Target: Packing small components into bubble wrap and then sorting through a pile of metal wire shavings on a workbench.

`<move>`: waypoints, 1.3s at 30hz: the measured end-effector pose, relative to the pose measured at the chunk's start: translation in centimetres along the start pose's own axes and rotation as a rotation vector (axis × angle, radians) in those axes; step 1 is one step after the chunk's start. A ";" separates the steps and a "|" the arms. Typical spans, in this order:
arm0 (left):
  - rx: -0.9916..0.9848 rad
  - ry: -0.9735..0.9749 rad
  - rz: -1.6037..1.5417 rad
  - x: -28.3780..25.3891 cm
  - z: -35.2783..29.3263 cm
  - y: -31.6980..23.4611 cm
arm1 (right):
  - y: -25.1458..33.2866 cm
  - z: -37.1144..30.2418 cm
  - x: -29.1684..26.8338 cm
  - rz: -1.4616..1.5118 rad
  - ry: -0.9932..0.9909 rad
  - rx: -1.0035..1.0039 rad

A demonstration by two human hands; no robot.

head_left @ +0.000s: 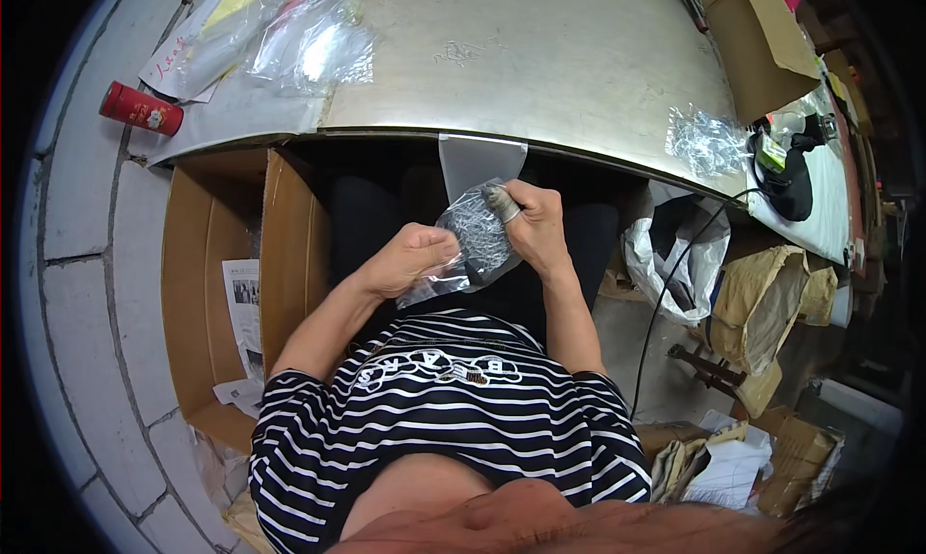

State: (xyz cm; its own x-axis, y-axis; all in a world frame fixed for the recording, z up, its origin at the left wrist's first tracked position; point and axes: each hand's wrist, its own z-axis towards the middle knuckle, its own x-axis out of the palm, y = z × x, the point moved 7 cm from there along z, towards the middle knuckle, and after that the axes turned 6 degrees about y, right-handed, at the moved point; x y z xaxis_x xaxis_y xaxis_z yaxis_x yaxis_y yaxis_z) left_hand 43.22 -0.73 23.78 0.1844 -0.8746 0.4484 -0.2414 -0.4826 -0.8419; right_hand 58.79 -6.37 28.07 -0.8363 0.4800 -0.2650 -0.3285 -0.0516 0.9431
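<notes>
Between my hands, over my lap, is a clear plastic bag (475,234) full of small silvery metal pieces, too fine to tell their kind. My left hand (413,260) is closed on the bag's left edge, with loose plastic hanging below it. At the bag's upper right, my right hand (535,221) pinches the plastic, its thumb wrapped in a pale covering with a dark tip. Just behind the bag, a grey chute-like sheet (482,161) slopes down from the table edge.
A metal-topped table (540,62) spans the far side, bearing a heap of small metal pieces (709,139) at right and clear plastic bags (313,53) at left. A red can (142,108) lies left. Cardboard box (289,265) stands left; white sack (680,274) and black cable (666,289) are right.
</notes>
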 end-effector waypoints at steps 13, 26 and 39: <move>-0.358 0.278 -0.186 0.2 -5.3 0.3 | 1.7 -1.6 2.9 0.082 0.128 -0.062; -0.226 0.302 0.405 -0.2 -4.9 0.3 | -1.4 -3.9 6.7 0.336 0.822 0.365; -0.398 0.472 0.343 1.6 -12.2 -1.3 | 3.1 -8.3 8.9 0.302 0.710 0.063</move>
State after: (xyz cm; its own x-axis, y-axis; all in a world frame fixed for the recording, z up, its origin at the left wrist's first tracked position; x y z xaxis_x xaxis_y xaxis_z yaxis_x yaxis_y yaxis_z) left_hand 32.21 -2.09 29.30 -0.3759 -0.8637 0.3357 -0.5583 -0.0781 -0.8260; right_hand 46.67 -9.51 26.93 -0.9736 -0.2248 -0.0398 -0.0337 -0.0309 0.9990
